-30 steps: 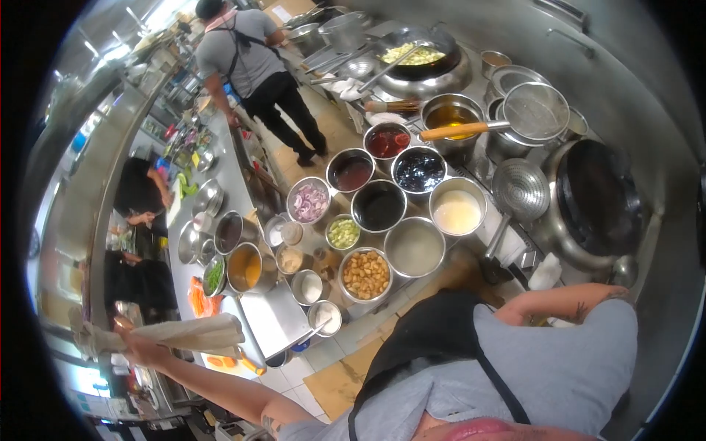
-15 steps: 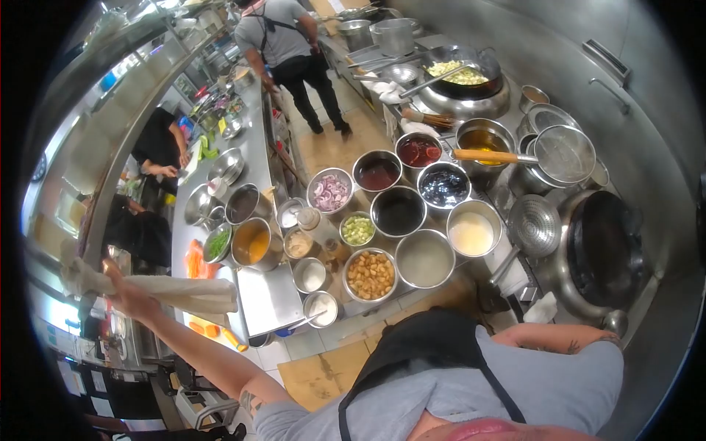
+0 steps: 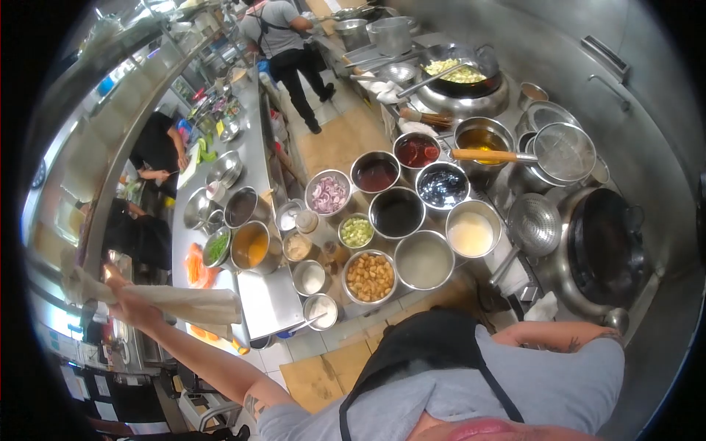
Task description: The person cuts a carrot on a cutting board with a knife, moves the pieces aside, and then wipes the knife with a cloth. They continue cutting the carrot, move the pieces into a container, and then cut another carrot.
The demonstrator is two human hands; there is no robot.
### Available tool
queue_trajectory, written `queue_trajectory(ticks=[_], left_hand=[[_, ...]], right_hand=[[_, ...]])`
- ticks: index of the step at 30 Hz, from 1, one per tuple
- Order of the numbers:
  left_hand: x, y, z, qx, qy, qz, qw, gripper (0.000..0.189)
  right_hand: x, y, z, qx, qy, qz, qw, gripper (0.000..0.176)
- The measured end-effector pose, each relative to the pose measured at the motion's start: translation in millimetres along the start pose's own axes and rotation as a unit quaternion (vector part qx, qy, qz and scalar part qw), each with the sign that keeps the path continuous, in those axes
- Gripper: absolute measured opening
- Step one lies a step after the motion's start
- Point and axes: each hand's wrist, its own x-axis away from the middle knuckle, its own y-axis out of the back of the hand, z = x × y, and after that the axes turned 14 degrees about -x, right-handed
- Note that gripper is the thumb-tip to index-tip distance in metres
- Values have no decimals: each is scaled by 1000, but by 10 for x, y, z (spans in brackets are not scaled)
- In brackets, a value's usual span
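Observation:
At the left edge of the view, my left hand (image 3: 132, 303) is closed around a long off-white cloth (image 3: 195, 303). My fingers wrap round its middle, and one end hangs to the right over the counter, above some orange pieces. The other end (image 3: 84, 283) reaches left past my hand, by the shelf rail. My right forearm (image 3: 548, 336) is bent back against my side, and the right hand itself is hidden behind my body. Nearest to the cloth are a steel tray (image 3: 272, 301) and a bag of something orange (image 3: 198, 266).
Steel pots of sauces and chopped food, including red onion (image 3: 329, 192) and fried cubes (image 3: 370, 277), stand ahead of me. A strainer (image 3: 564, 152), a perforated ladle (image 3: 534, 224) and a wok (image 3: 609, 246) are to the right. A co-worker (image 3: 283, 44) is in the aisle; others work at left.
My left hand and the cloth have shifted slightly right and down. In the aisle the co-worker has stepped and turned. My right arm stays put.

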Motion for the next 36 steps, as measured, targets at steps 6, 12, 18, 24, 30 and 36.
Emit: queue_trajectory(ticks=[6,12,18,24,30,36], left_hand=[[-37,-16,40,-17,1,5,1000,63],[-44,-76,60,-17,-26,-27,999,65],[-124,-109,126,-59,-65,-47,995,64],[-191,-180,200,-60,-127,-73,987,61],[-656,-98,846,-304,-195,-84,929,39],[-302,-106,382,-183,-225,-77,954,45]], right_hand=[[37,37,144,-4,-7,-6,1000,56],[119,47,337,-18,-16,-21,999,56],[-54,60,-182,11,8,-6,1000,54],[-211,12,-749,57,103,-20,993,56],[-82,116,-95,44,39,-16,998,53],[55,142,524,21,17,-11,1000,48]])
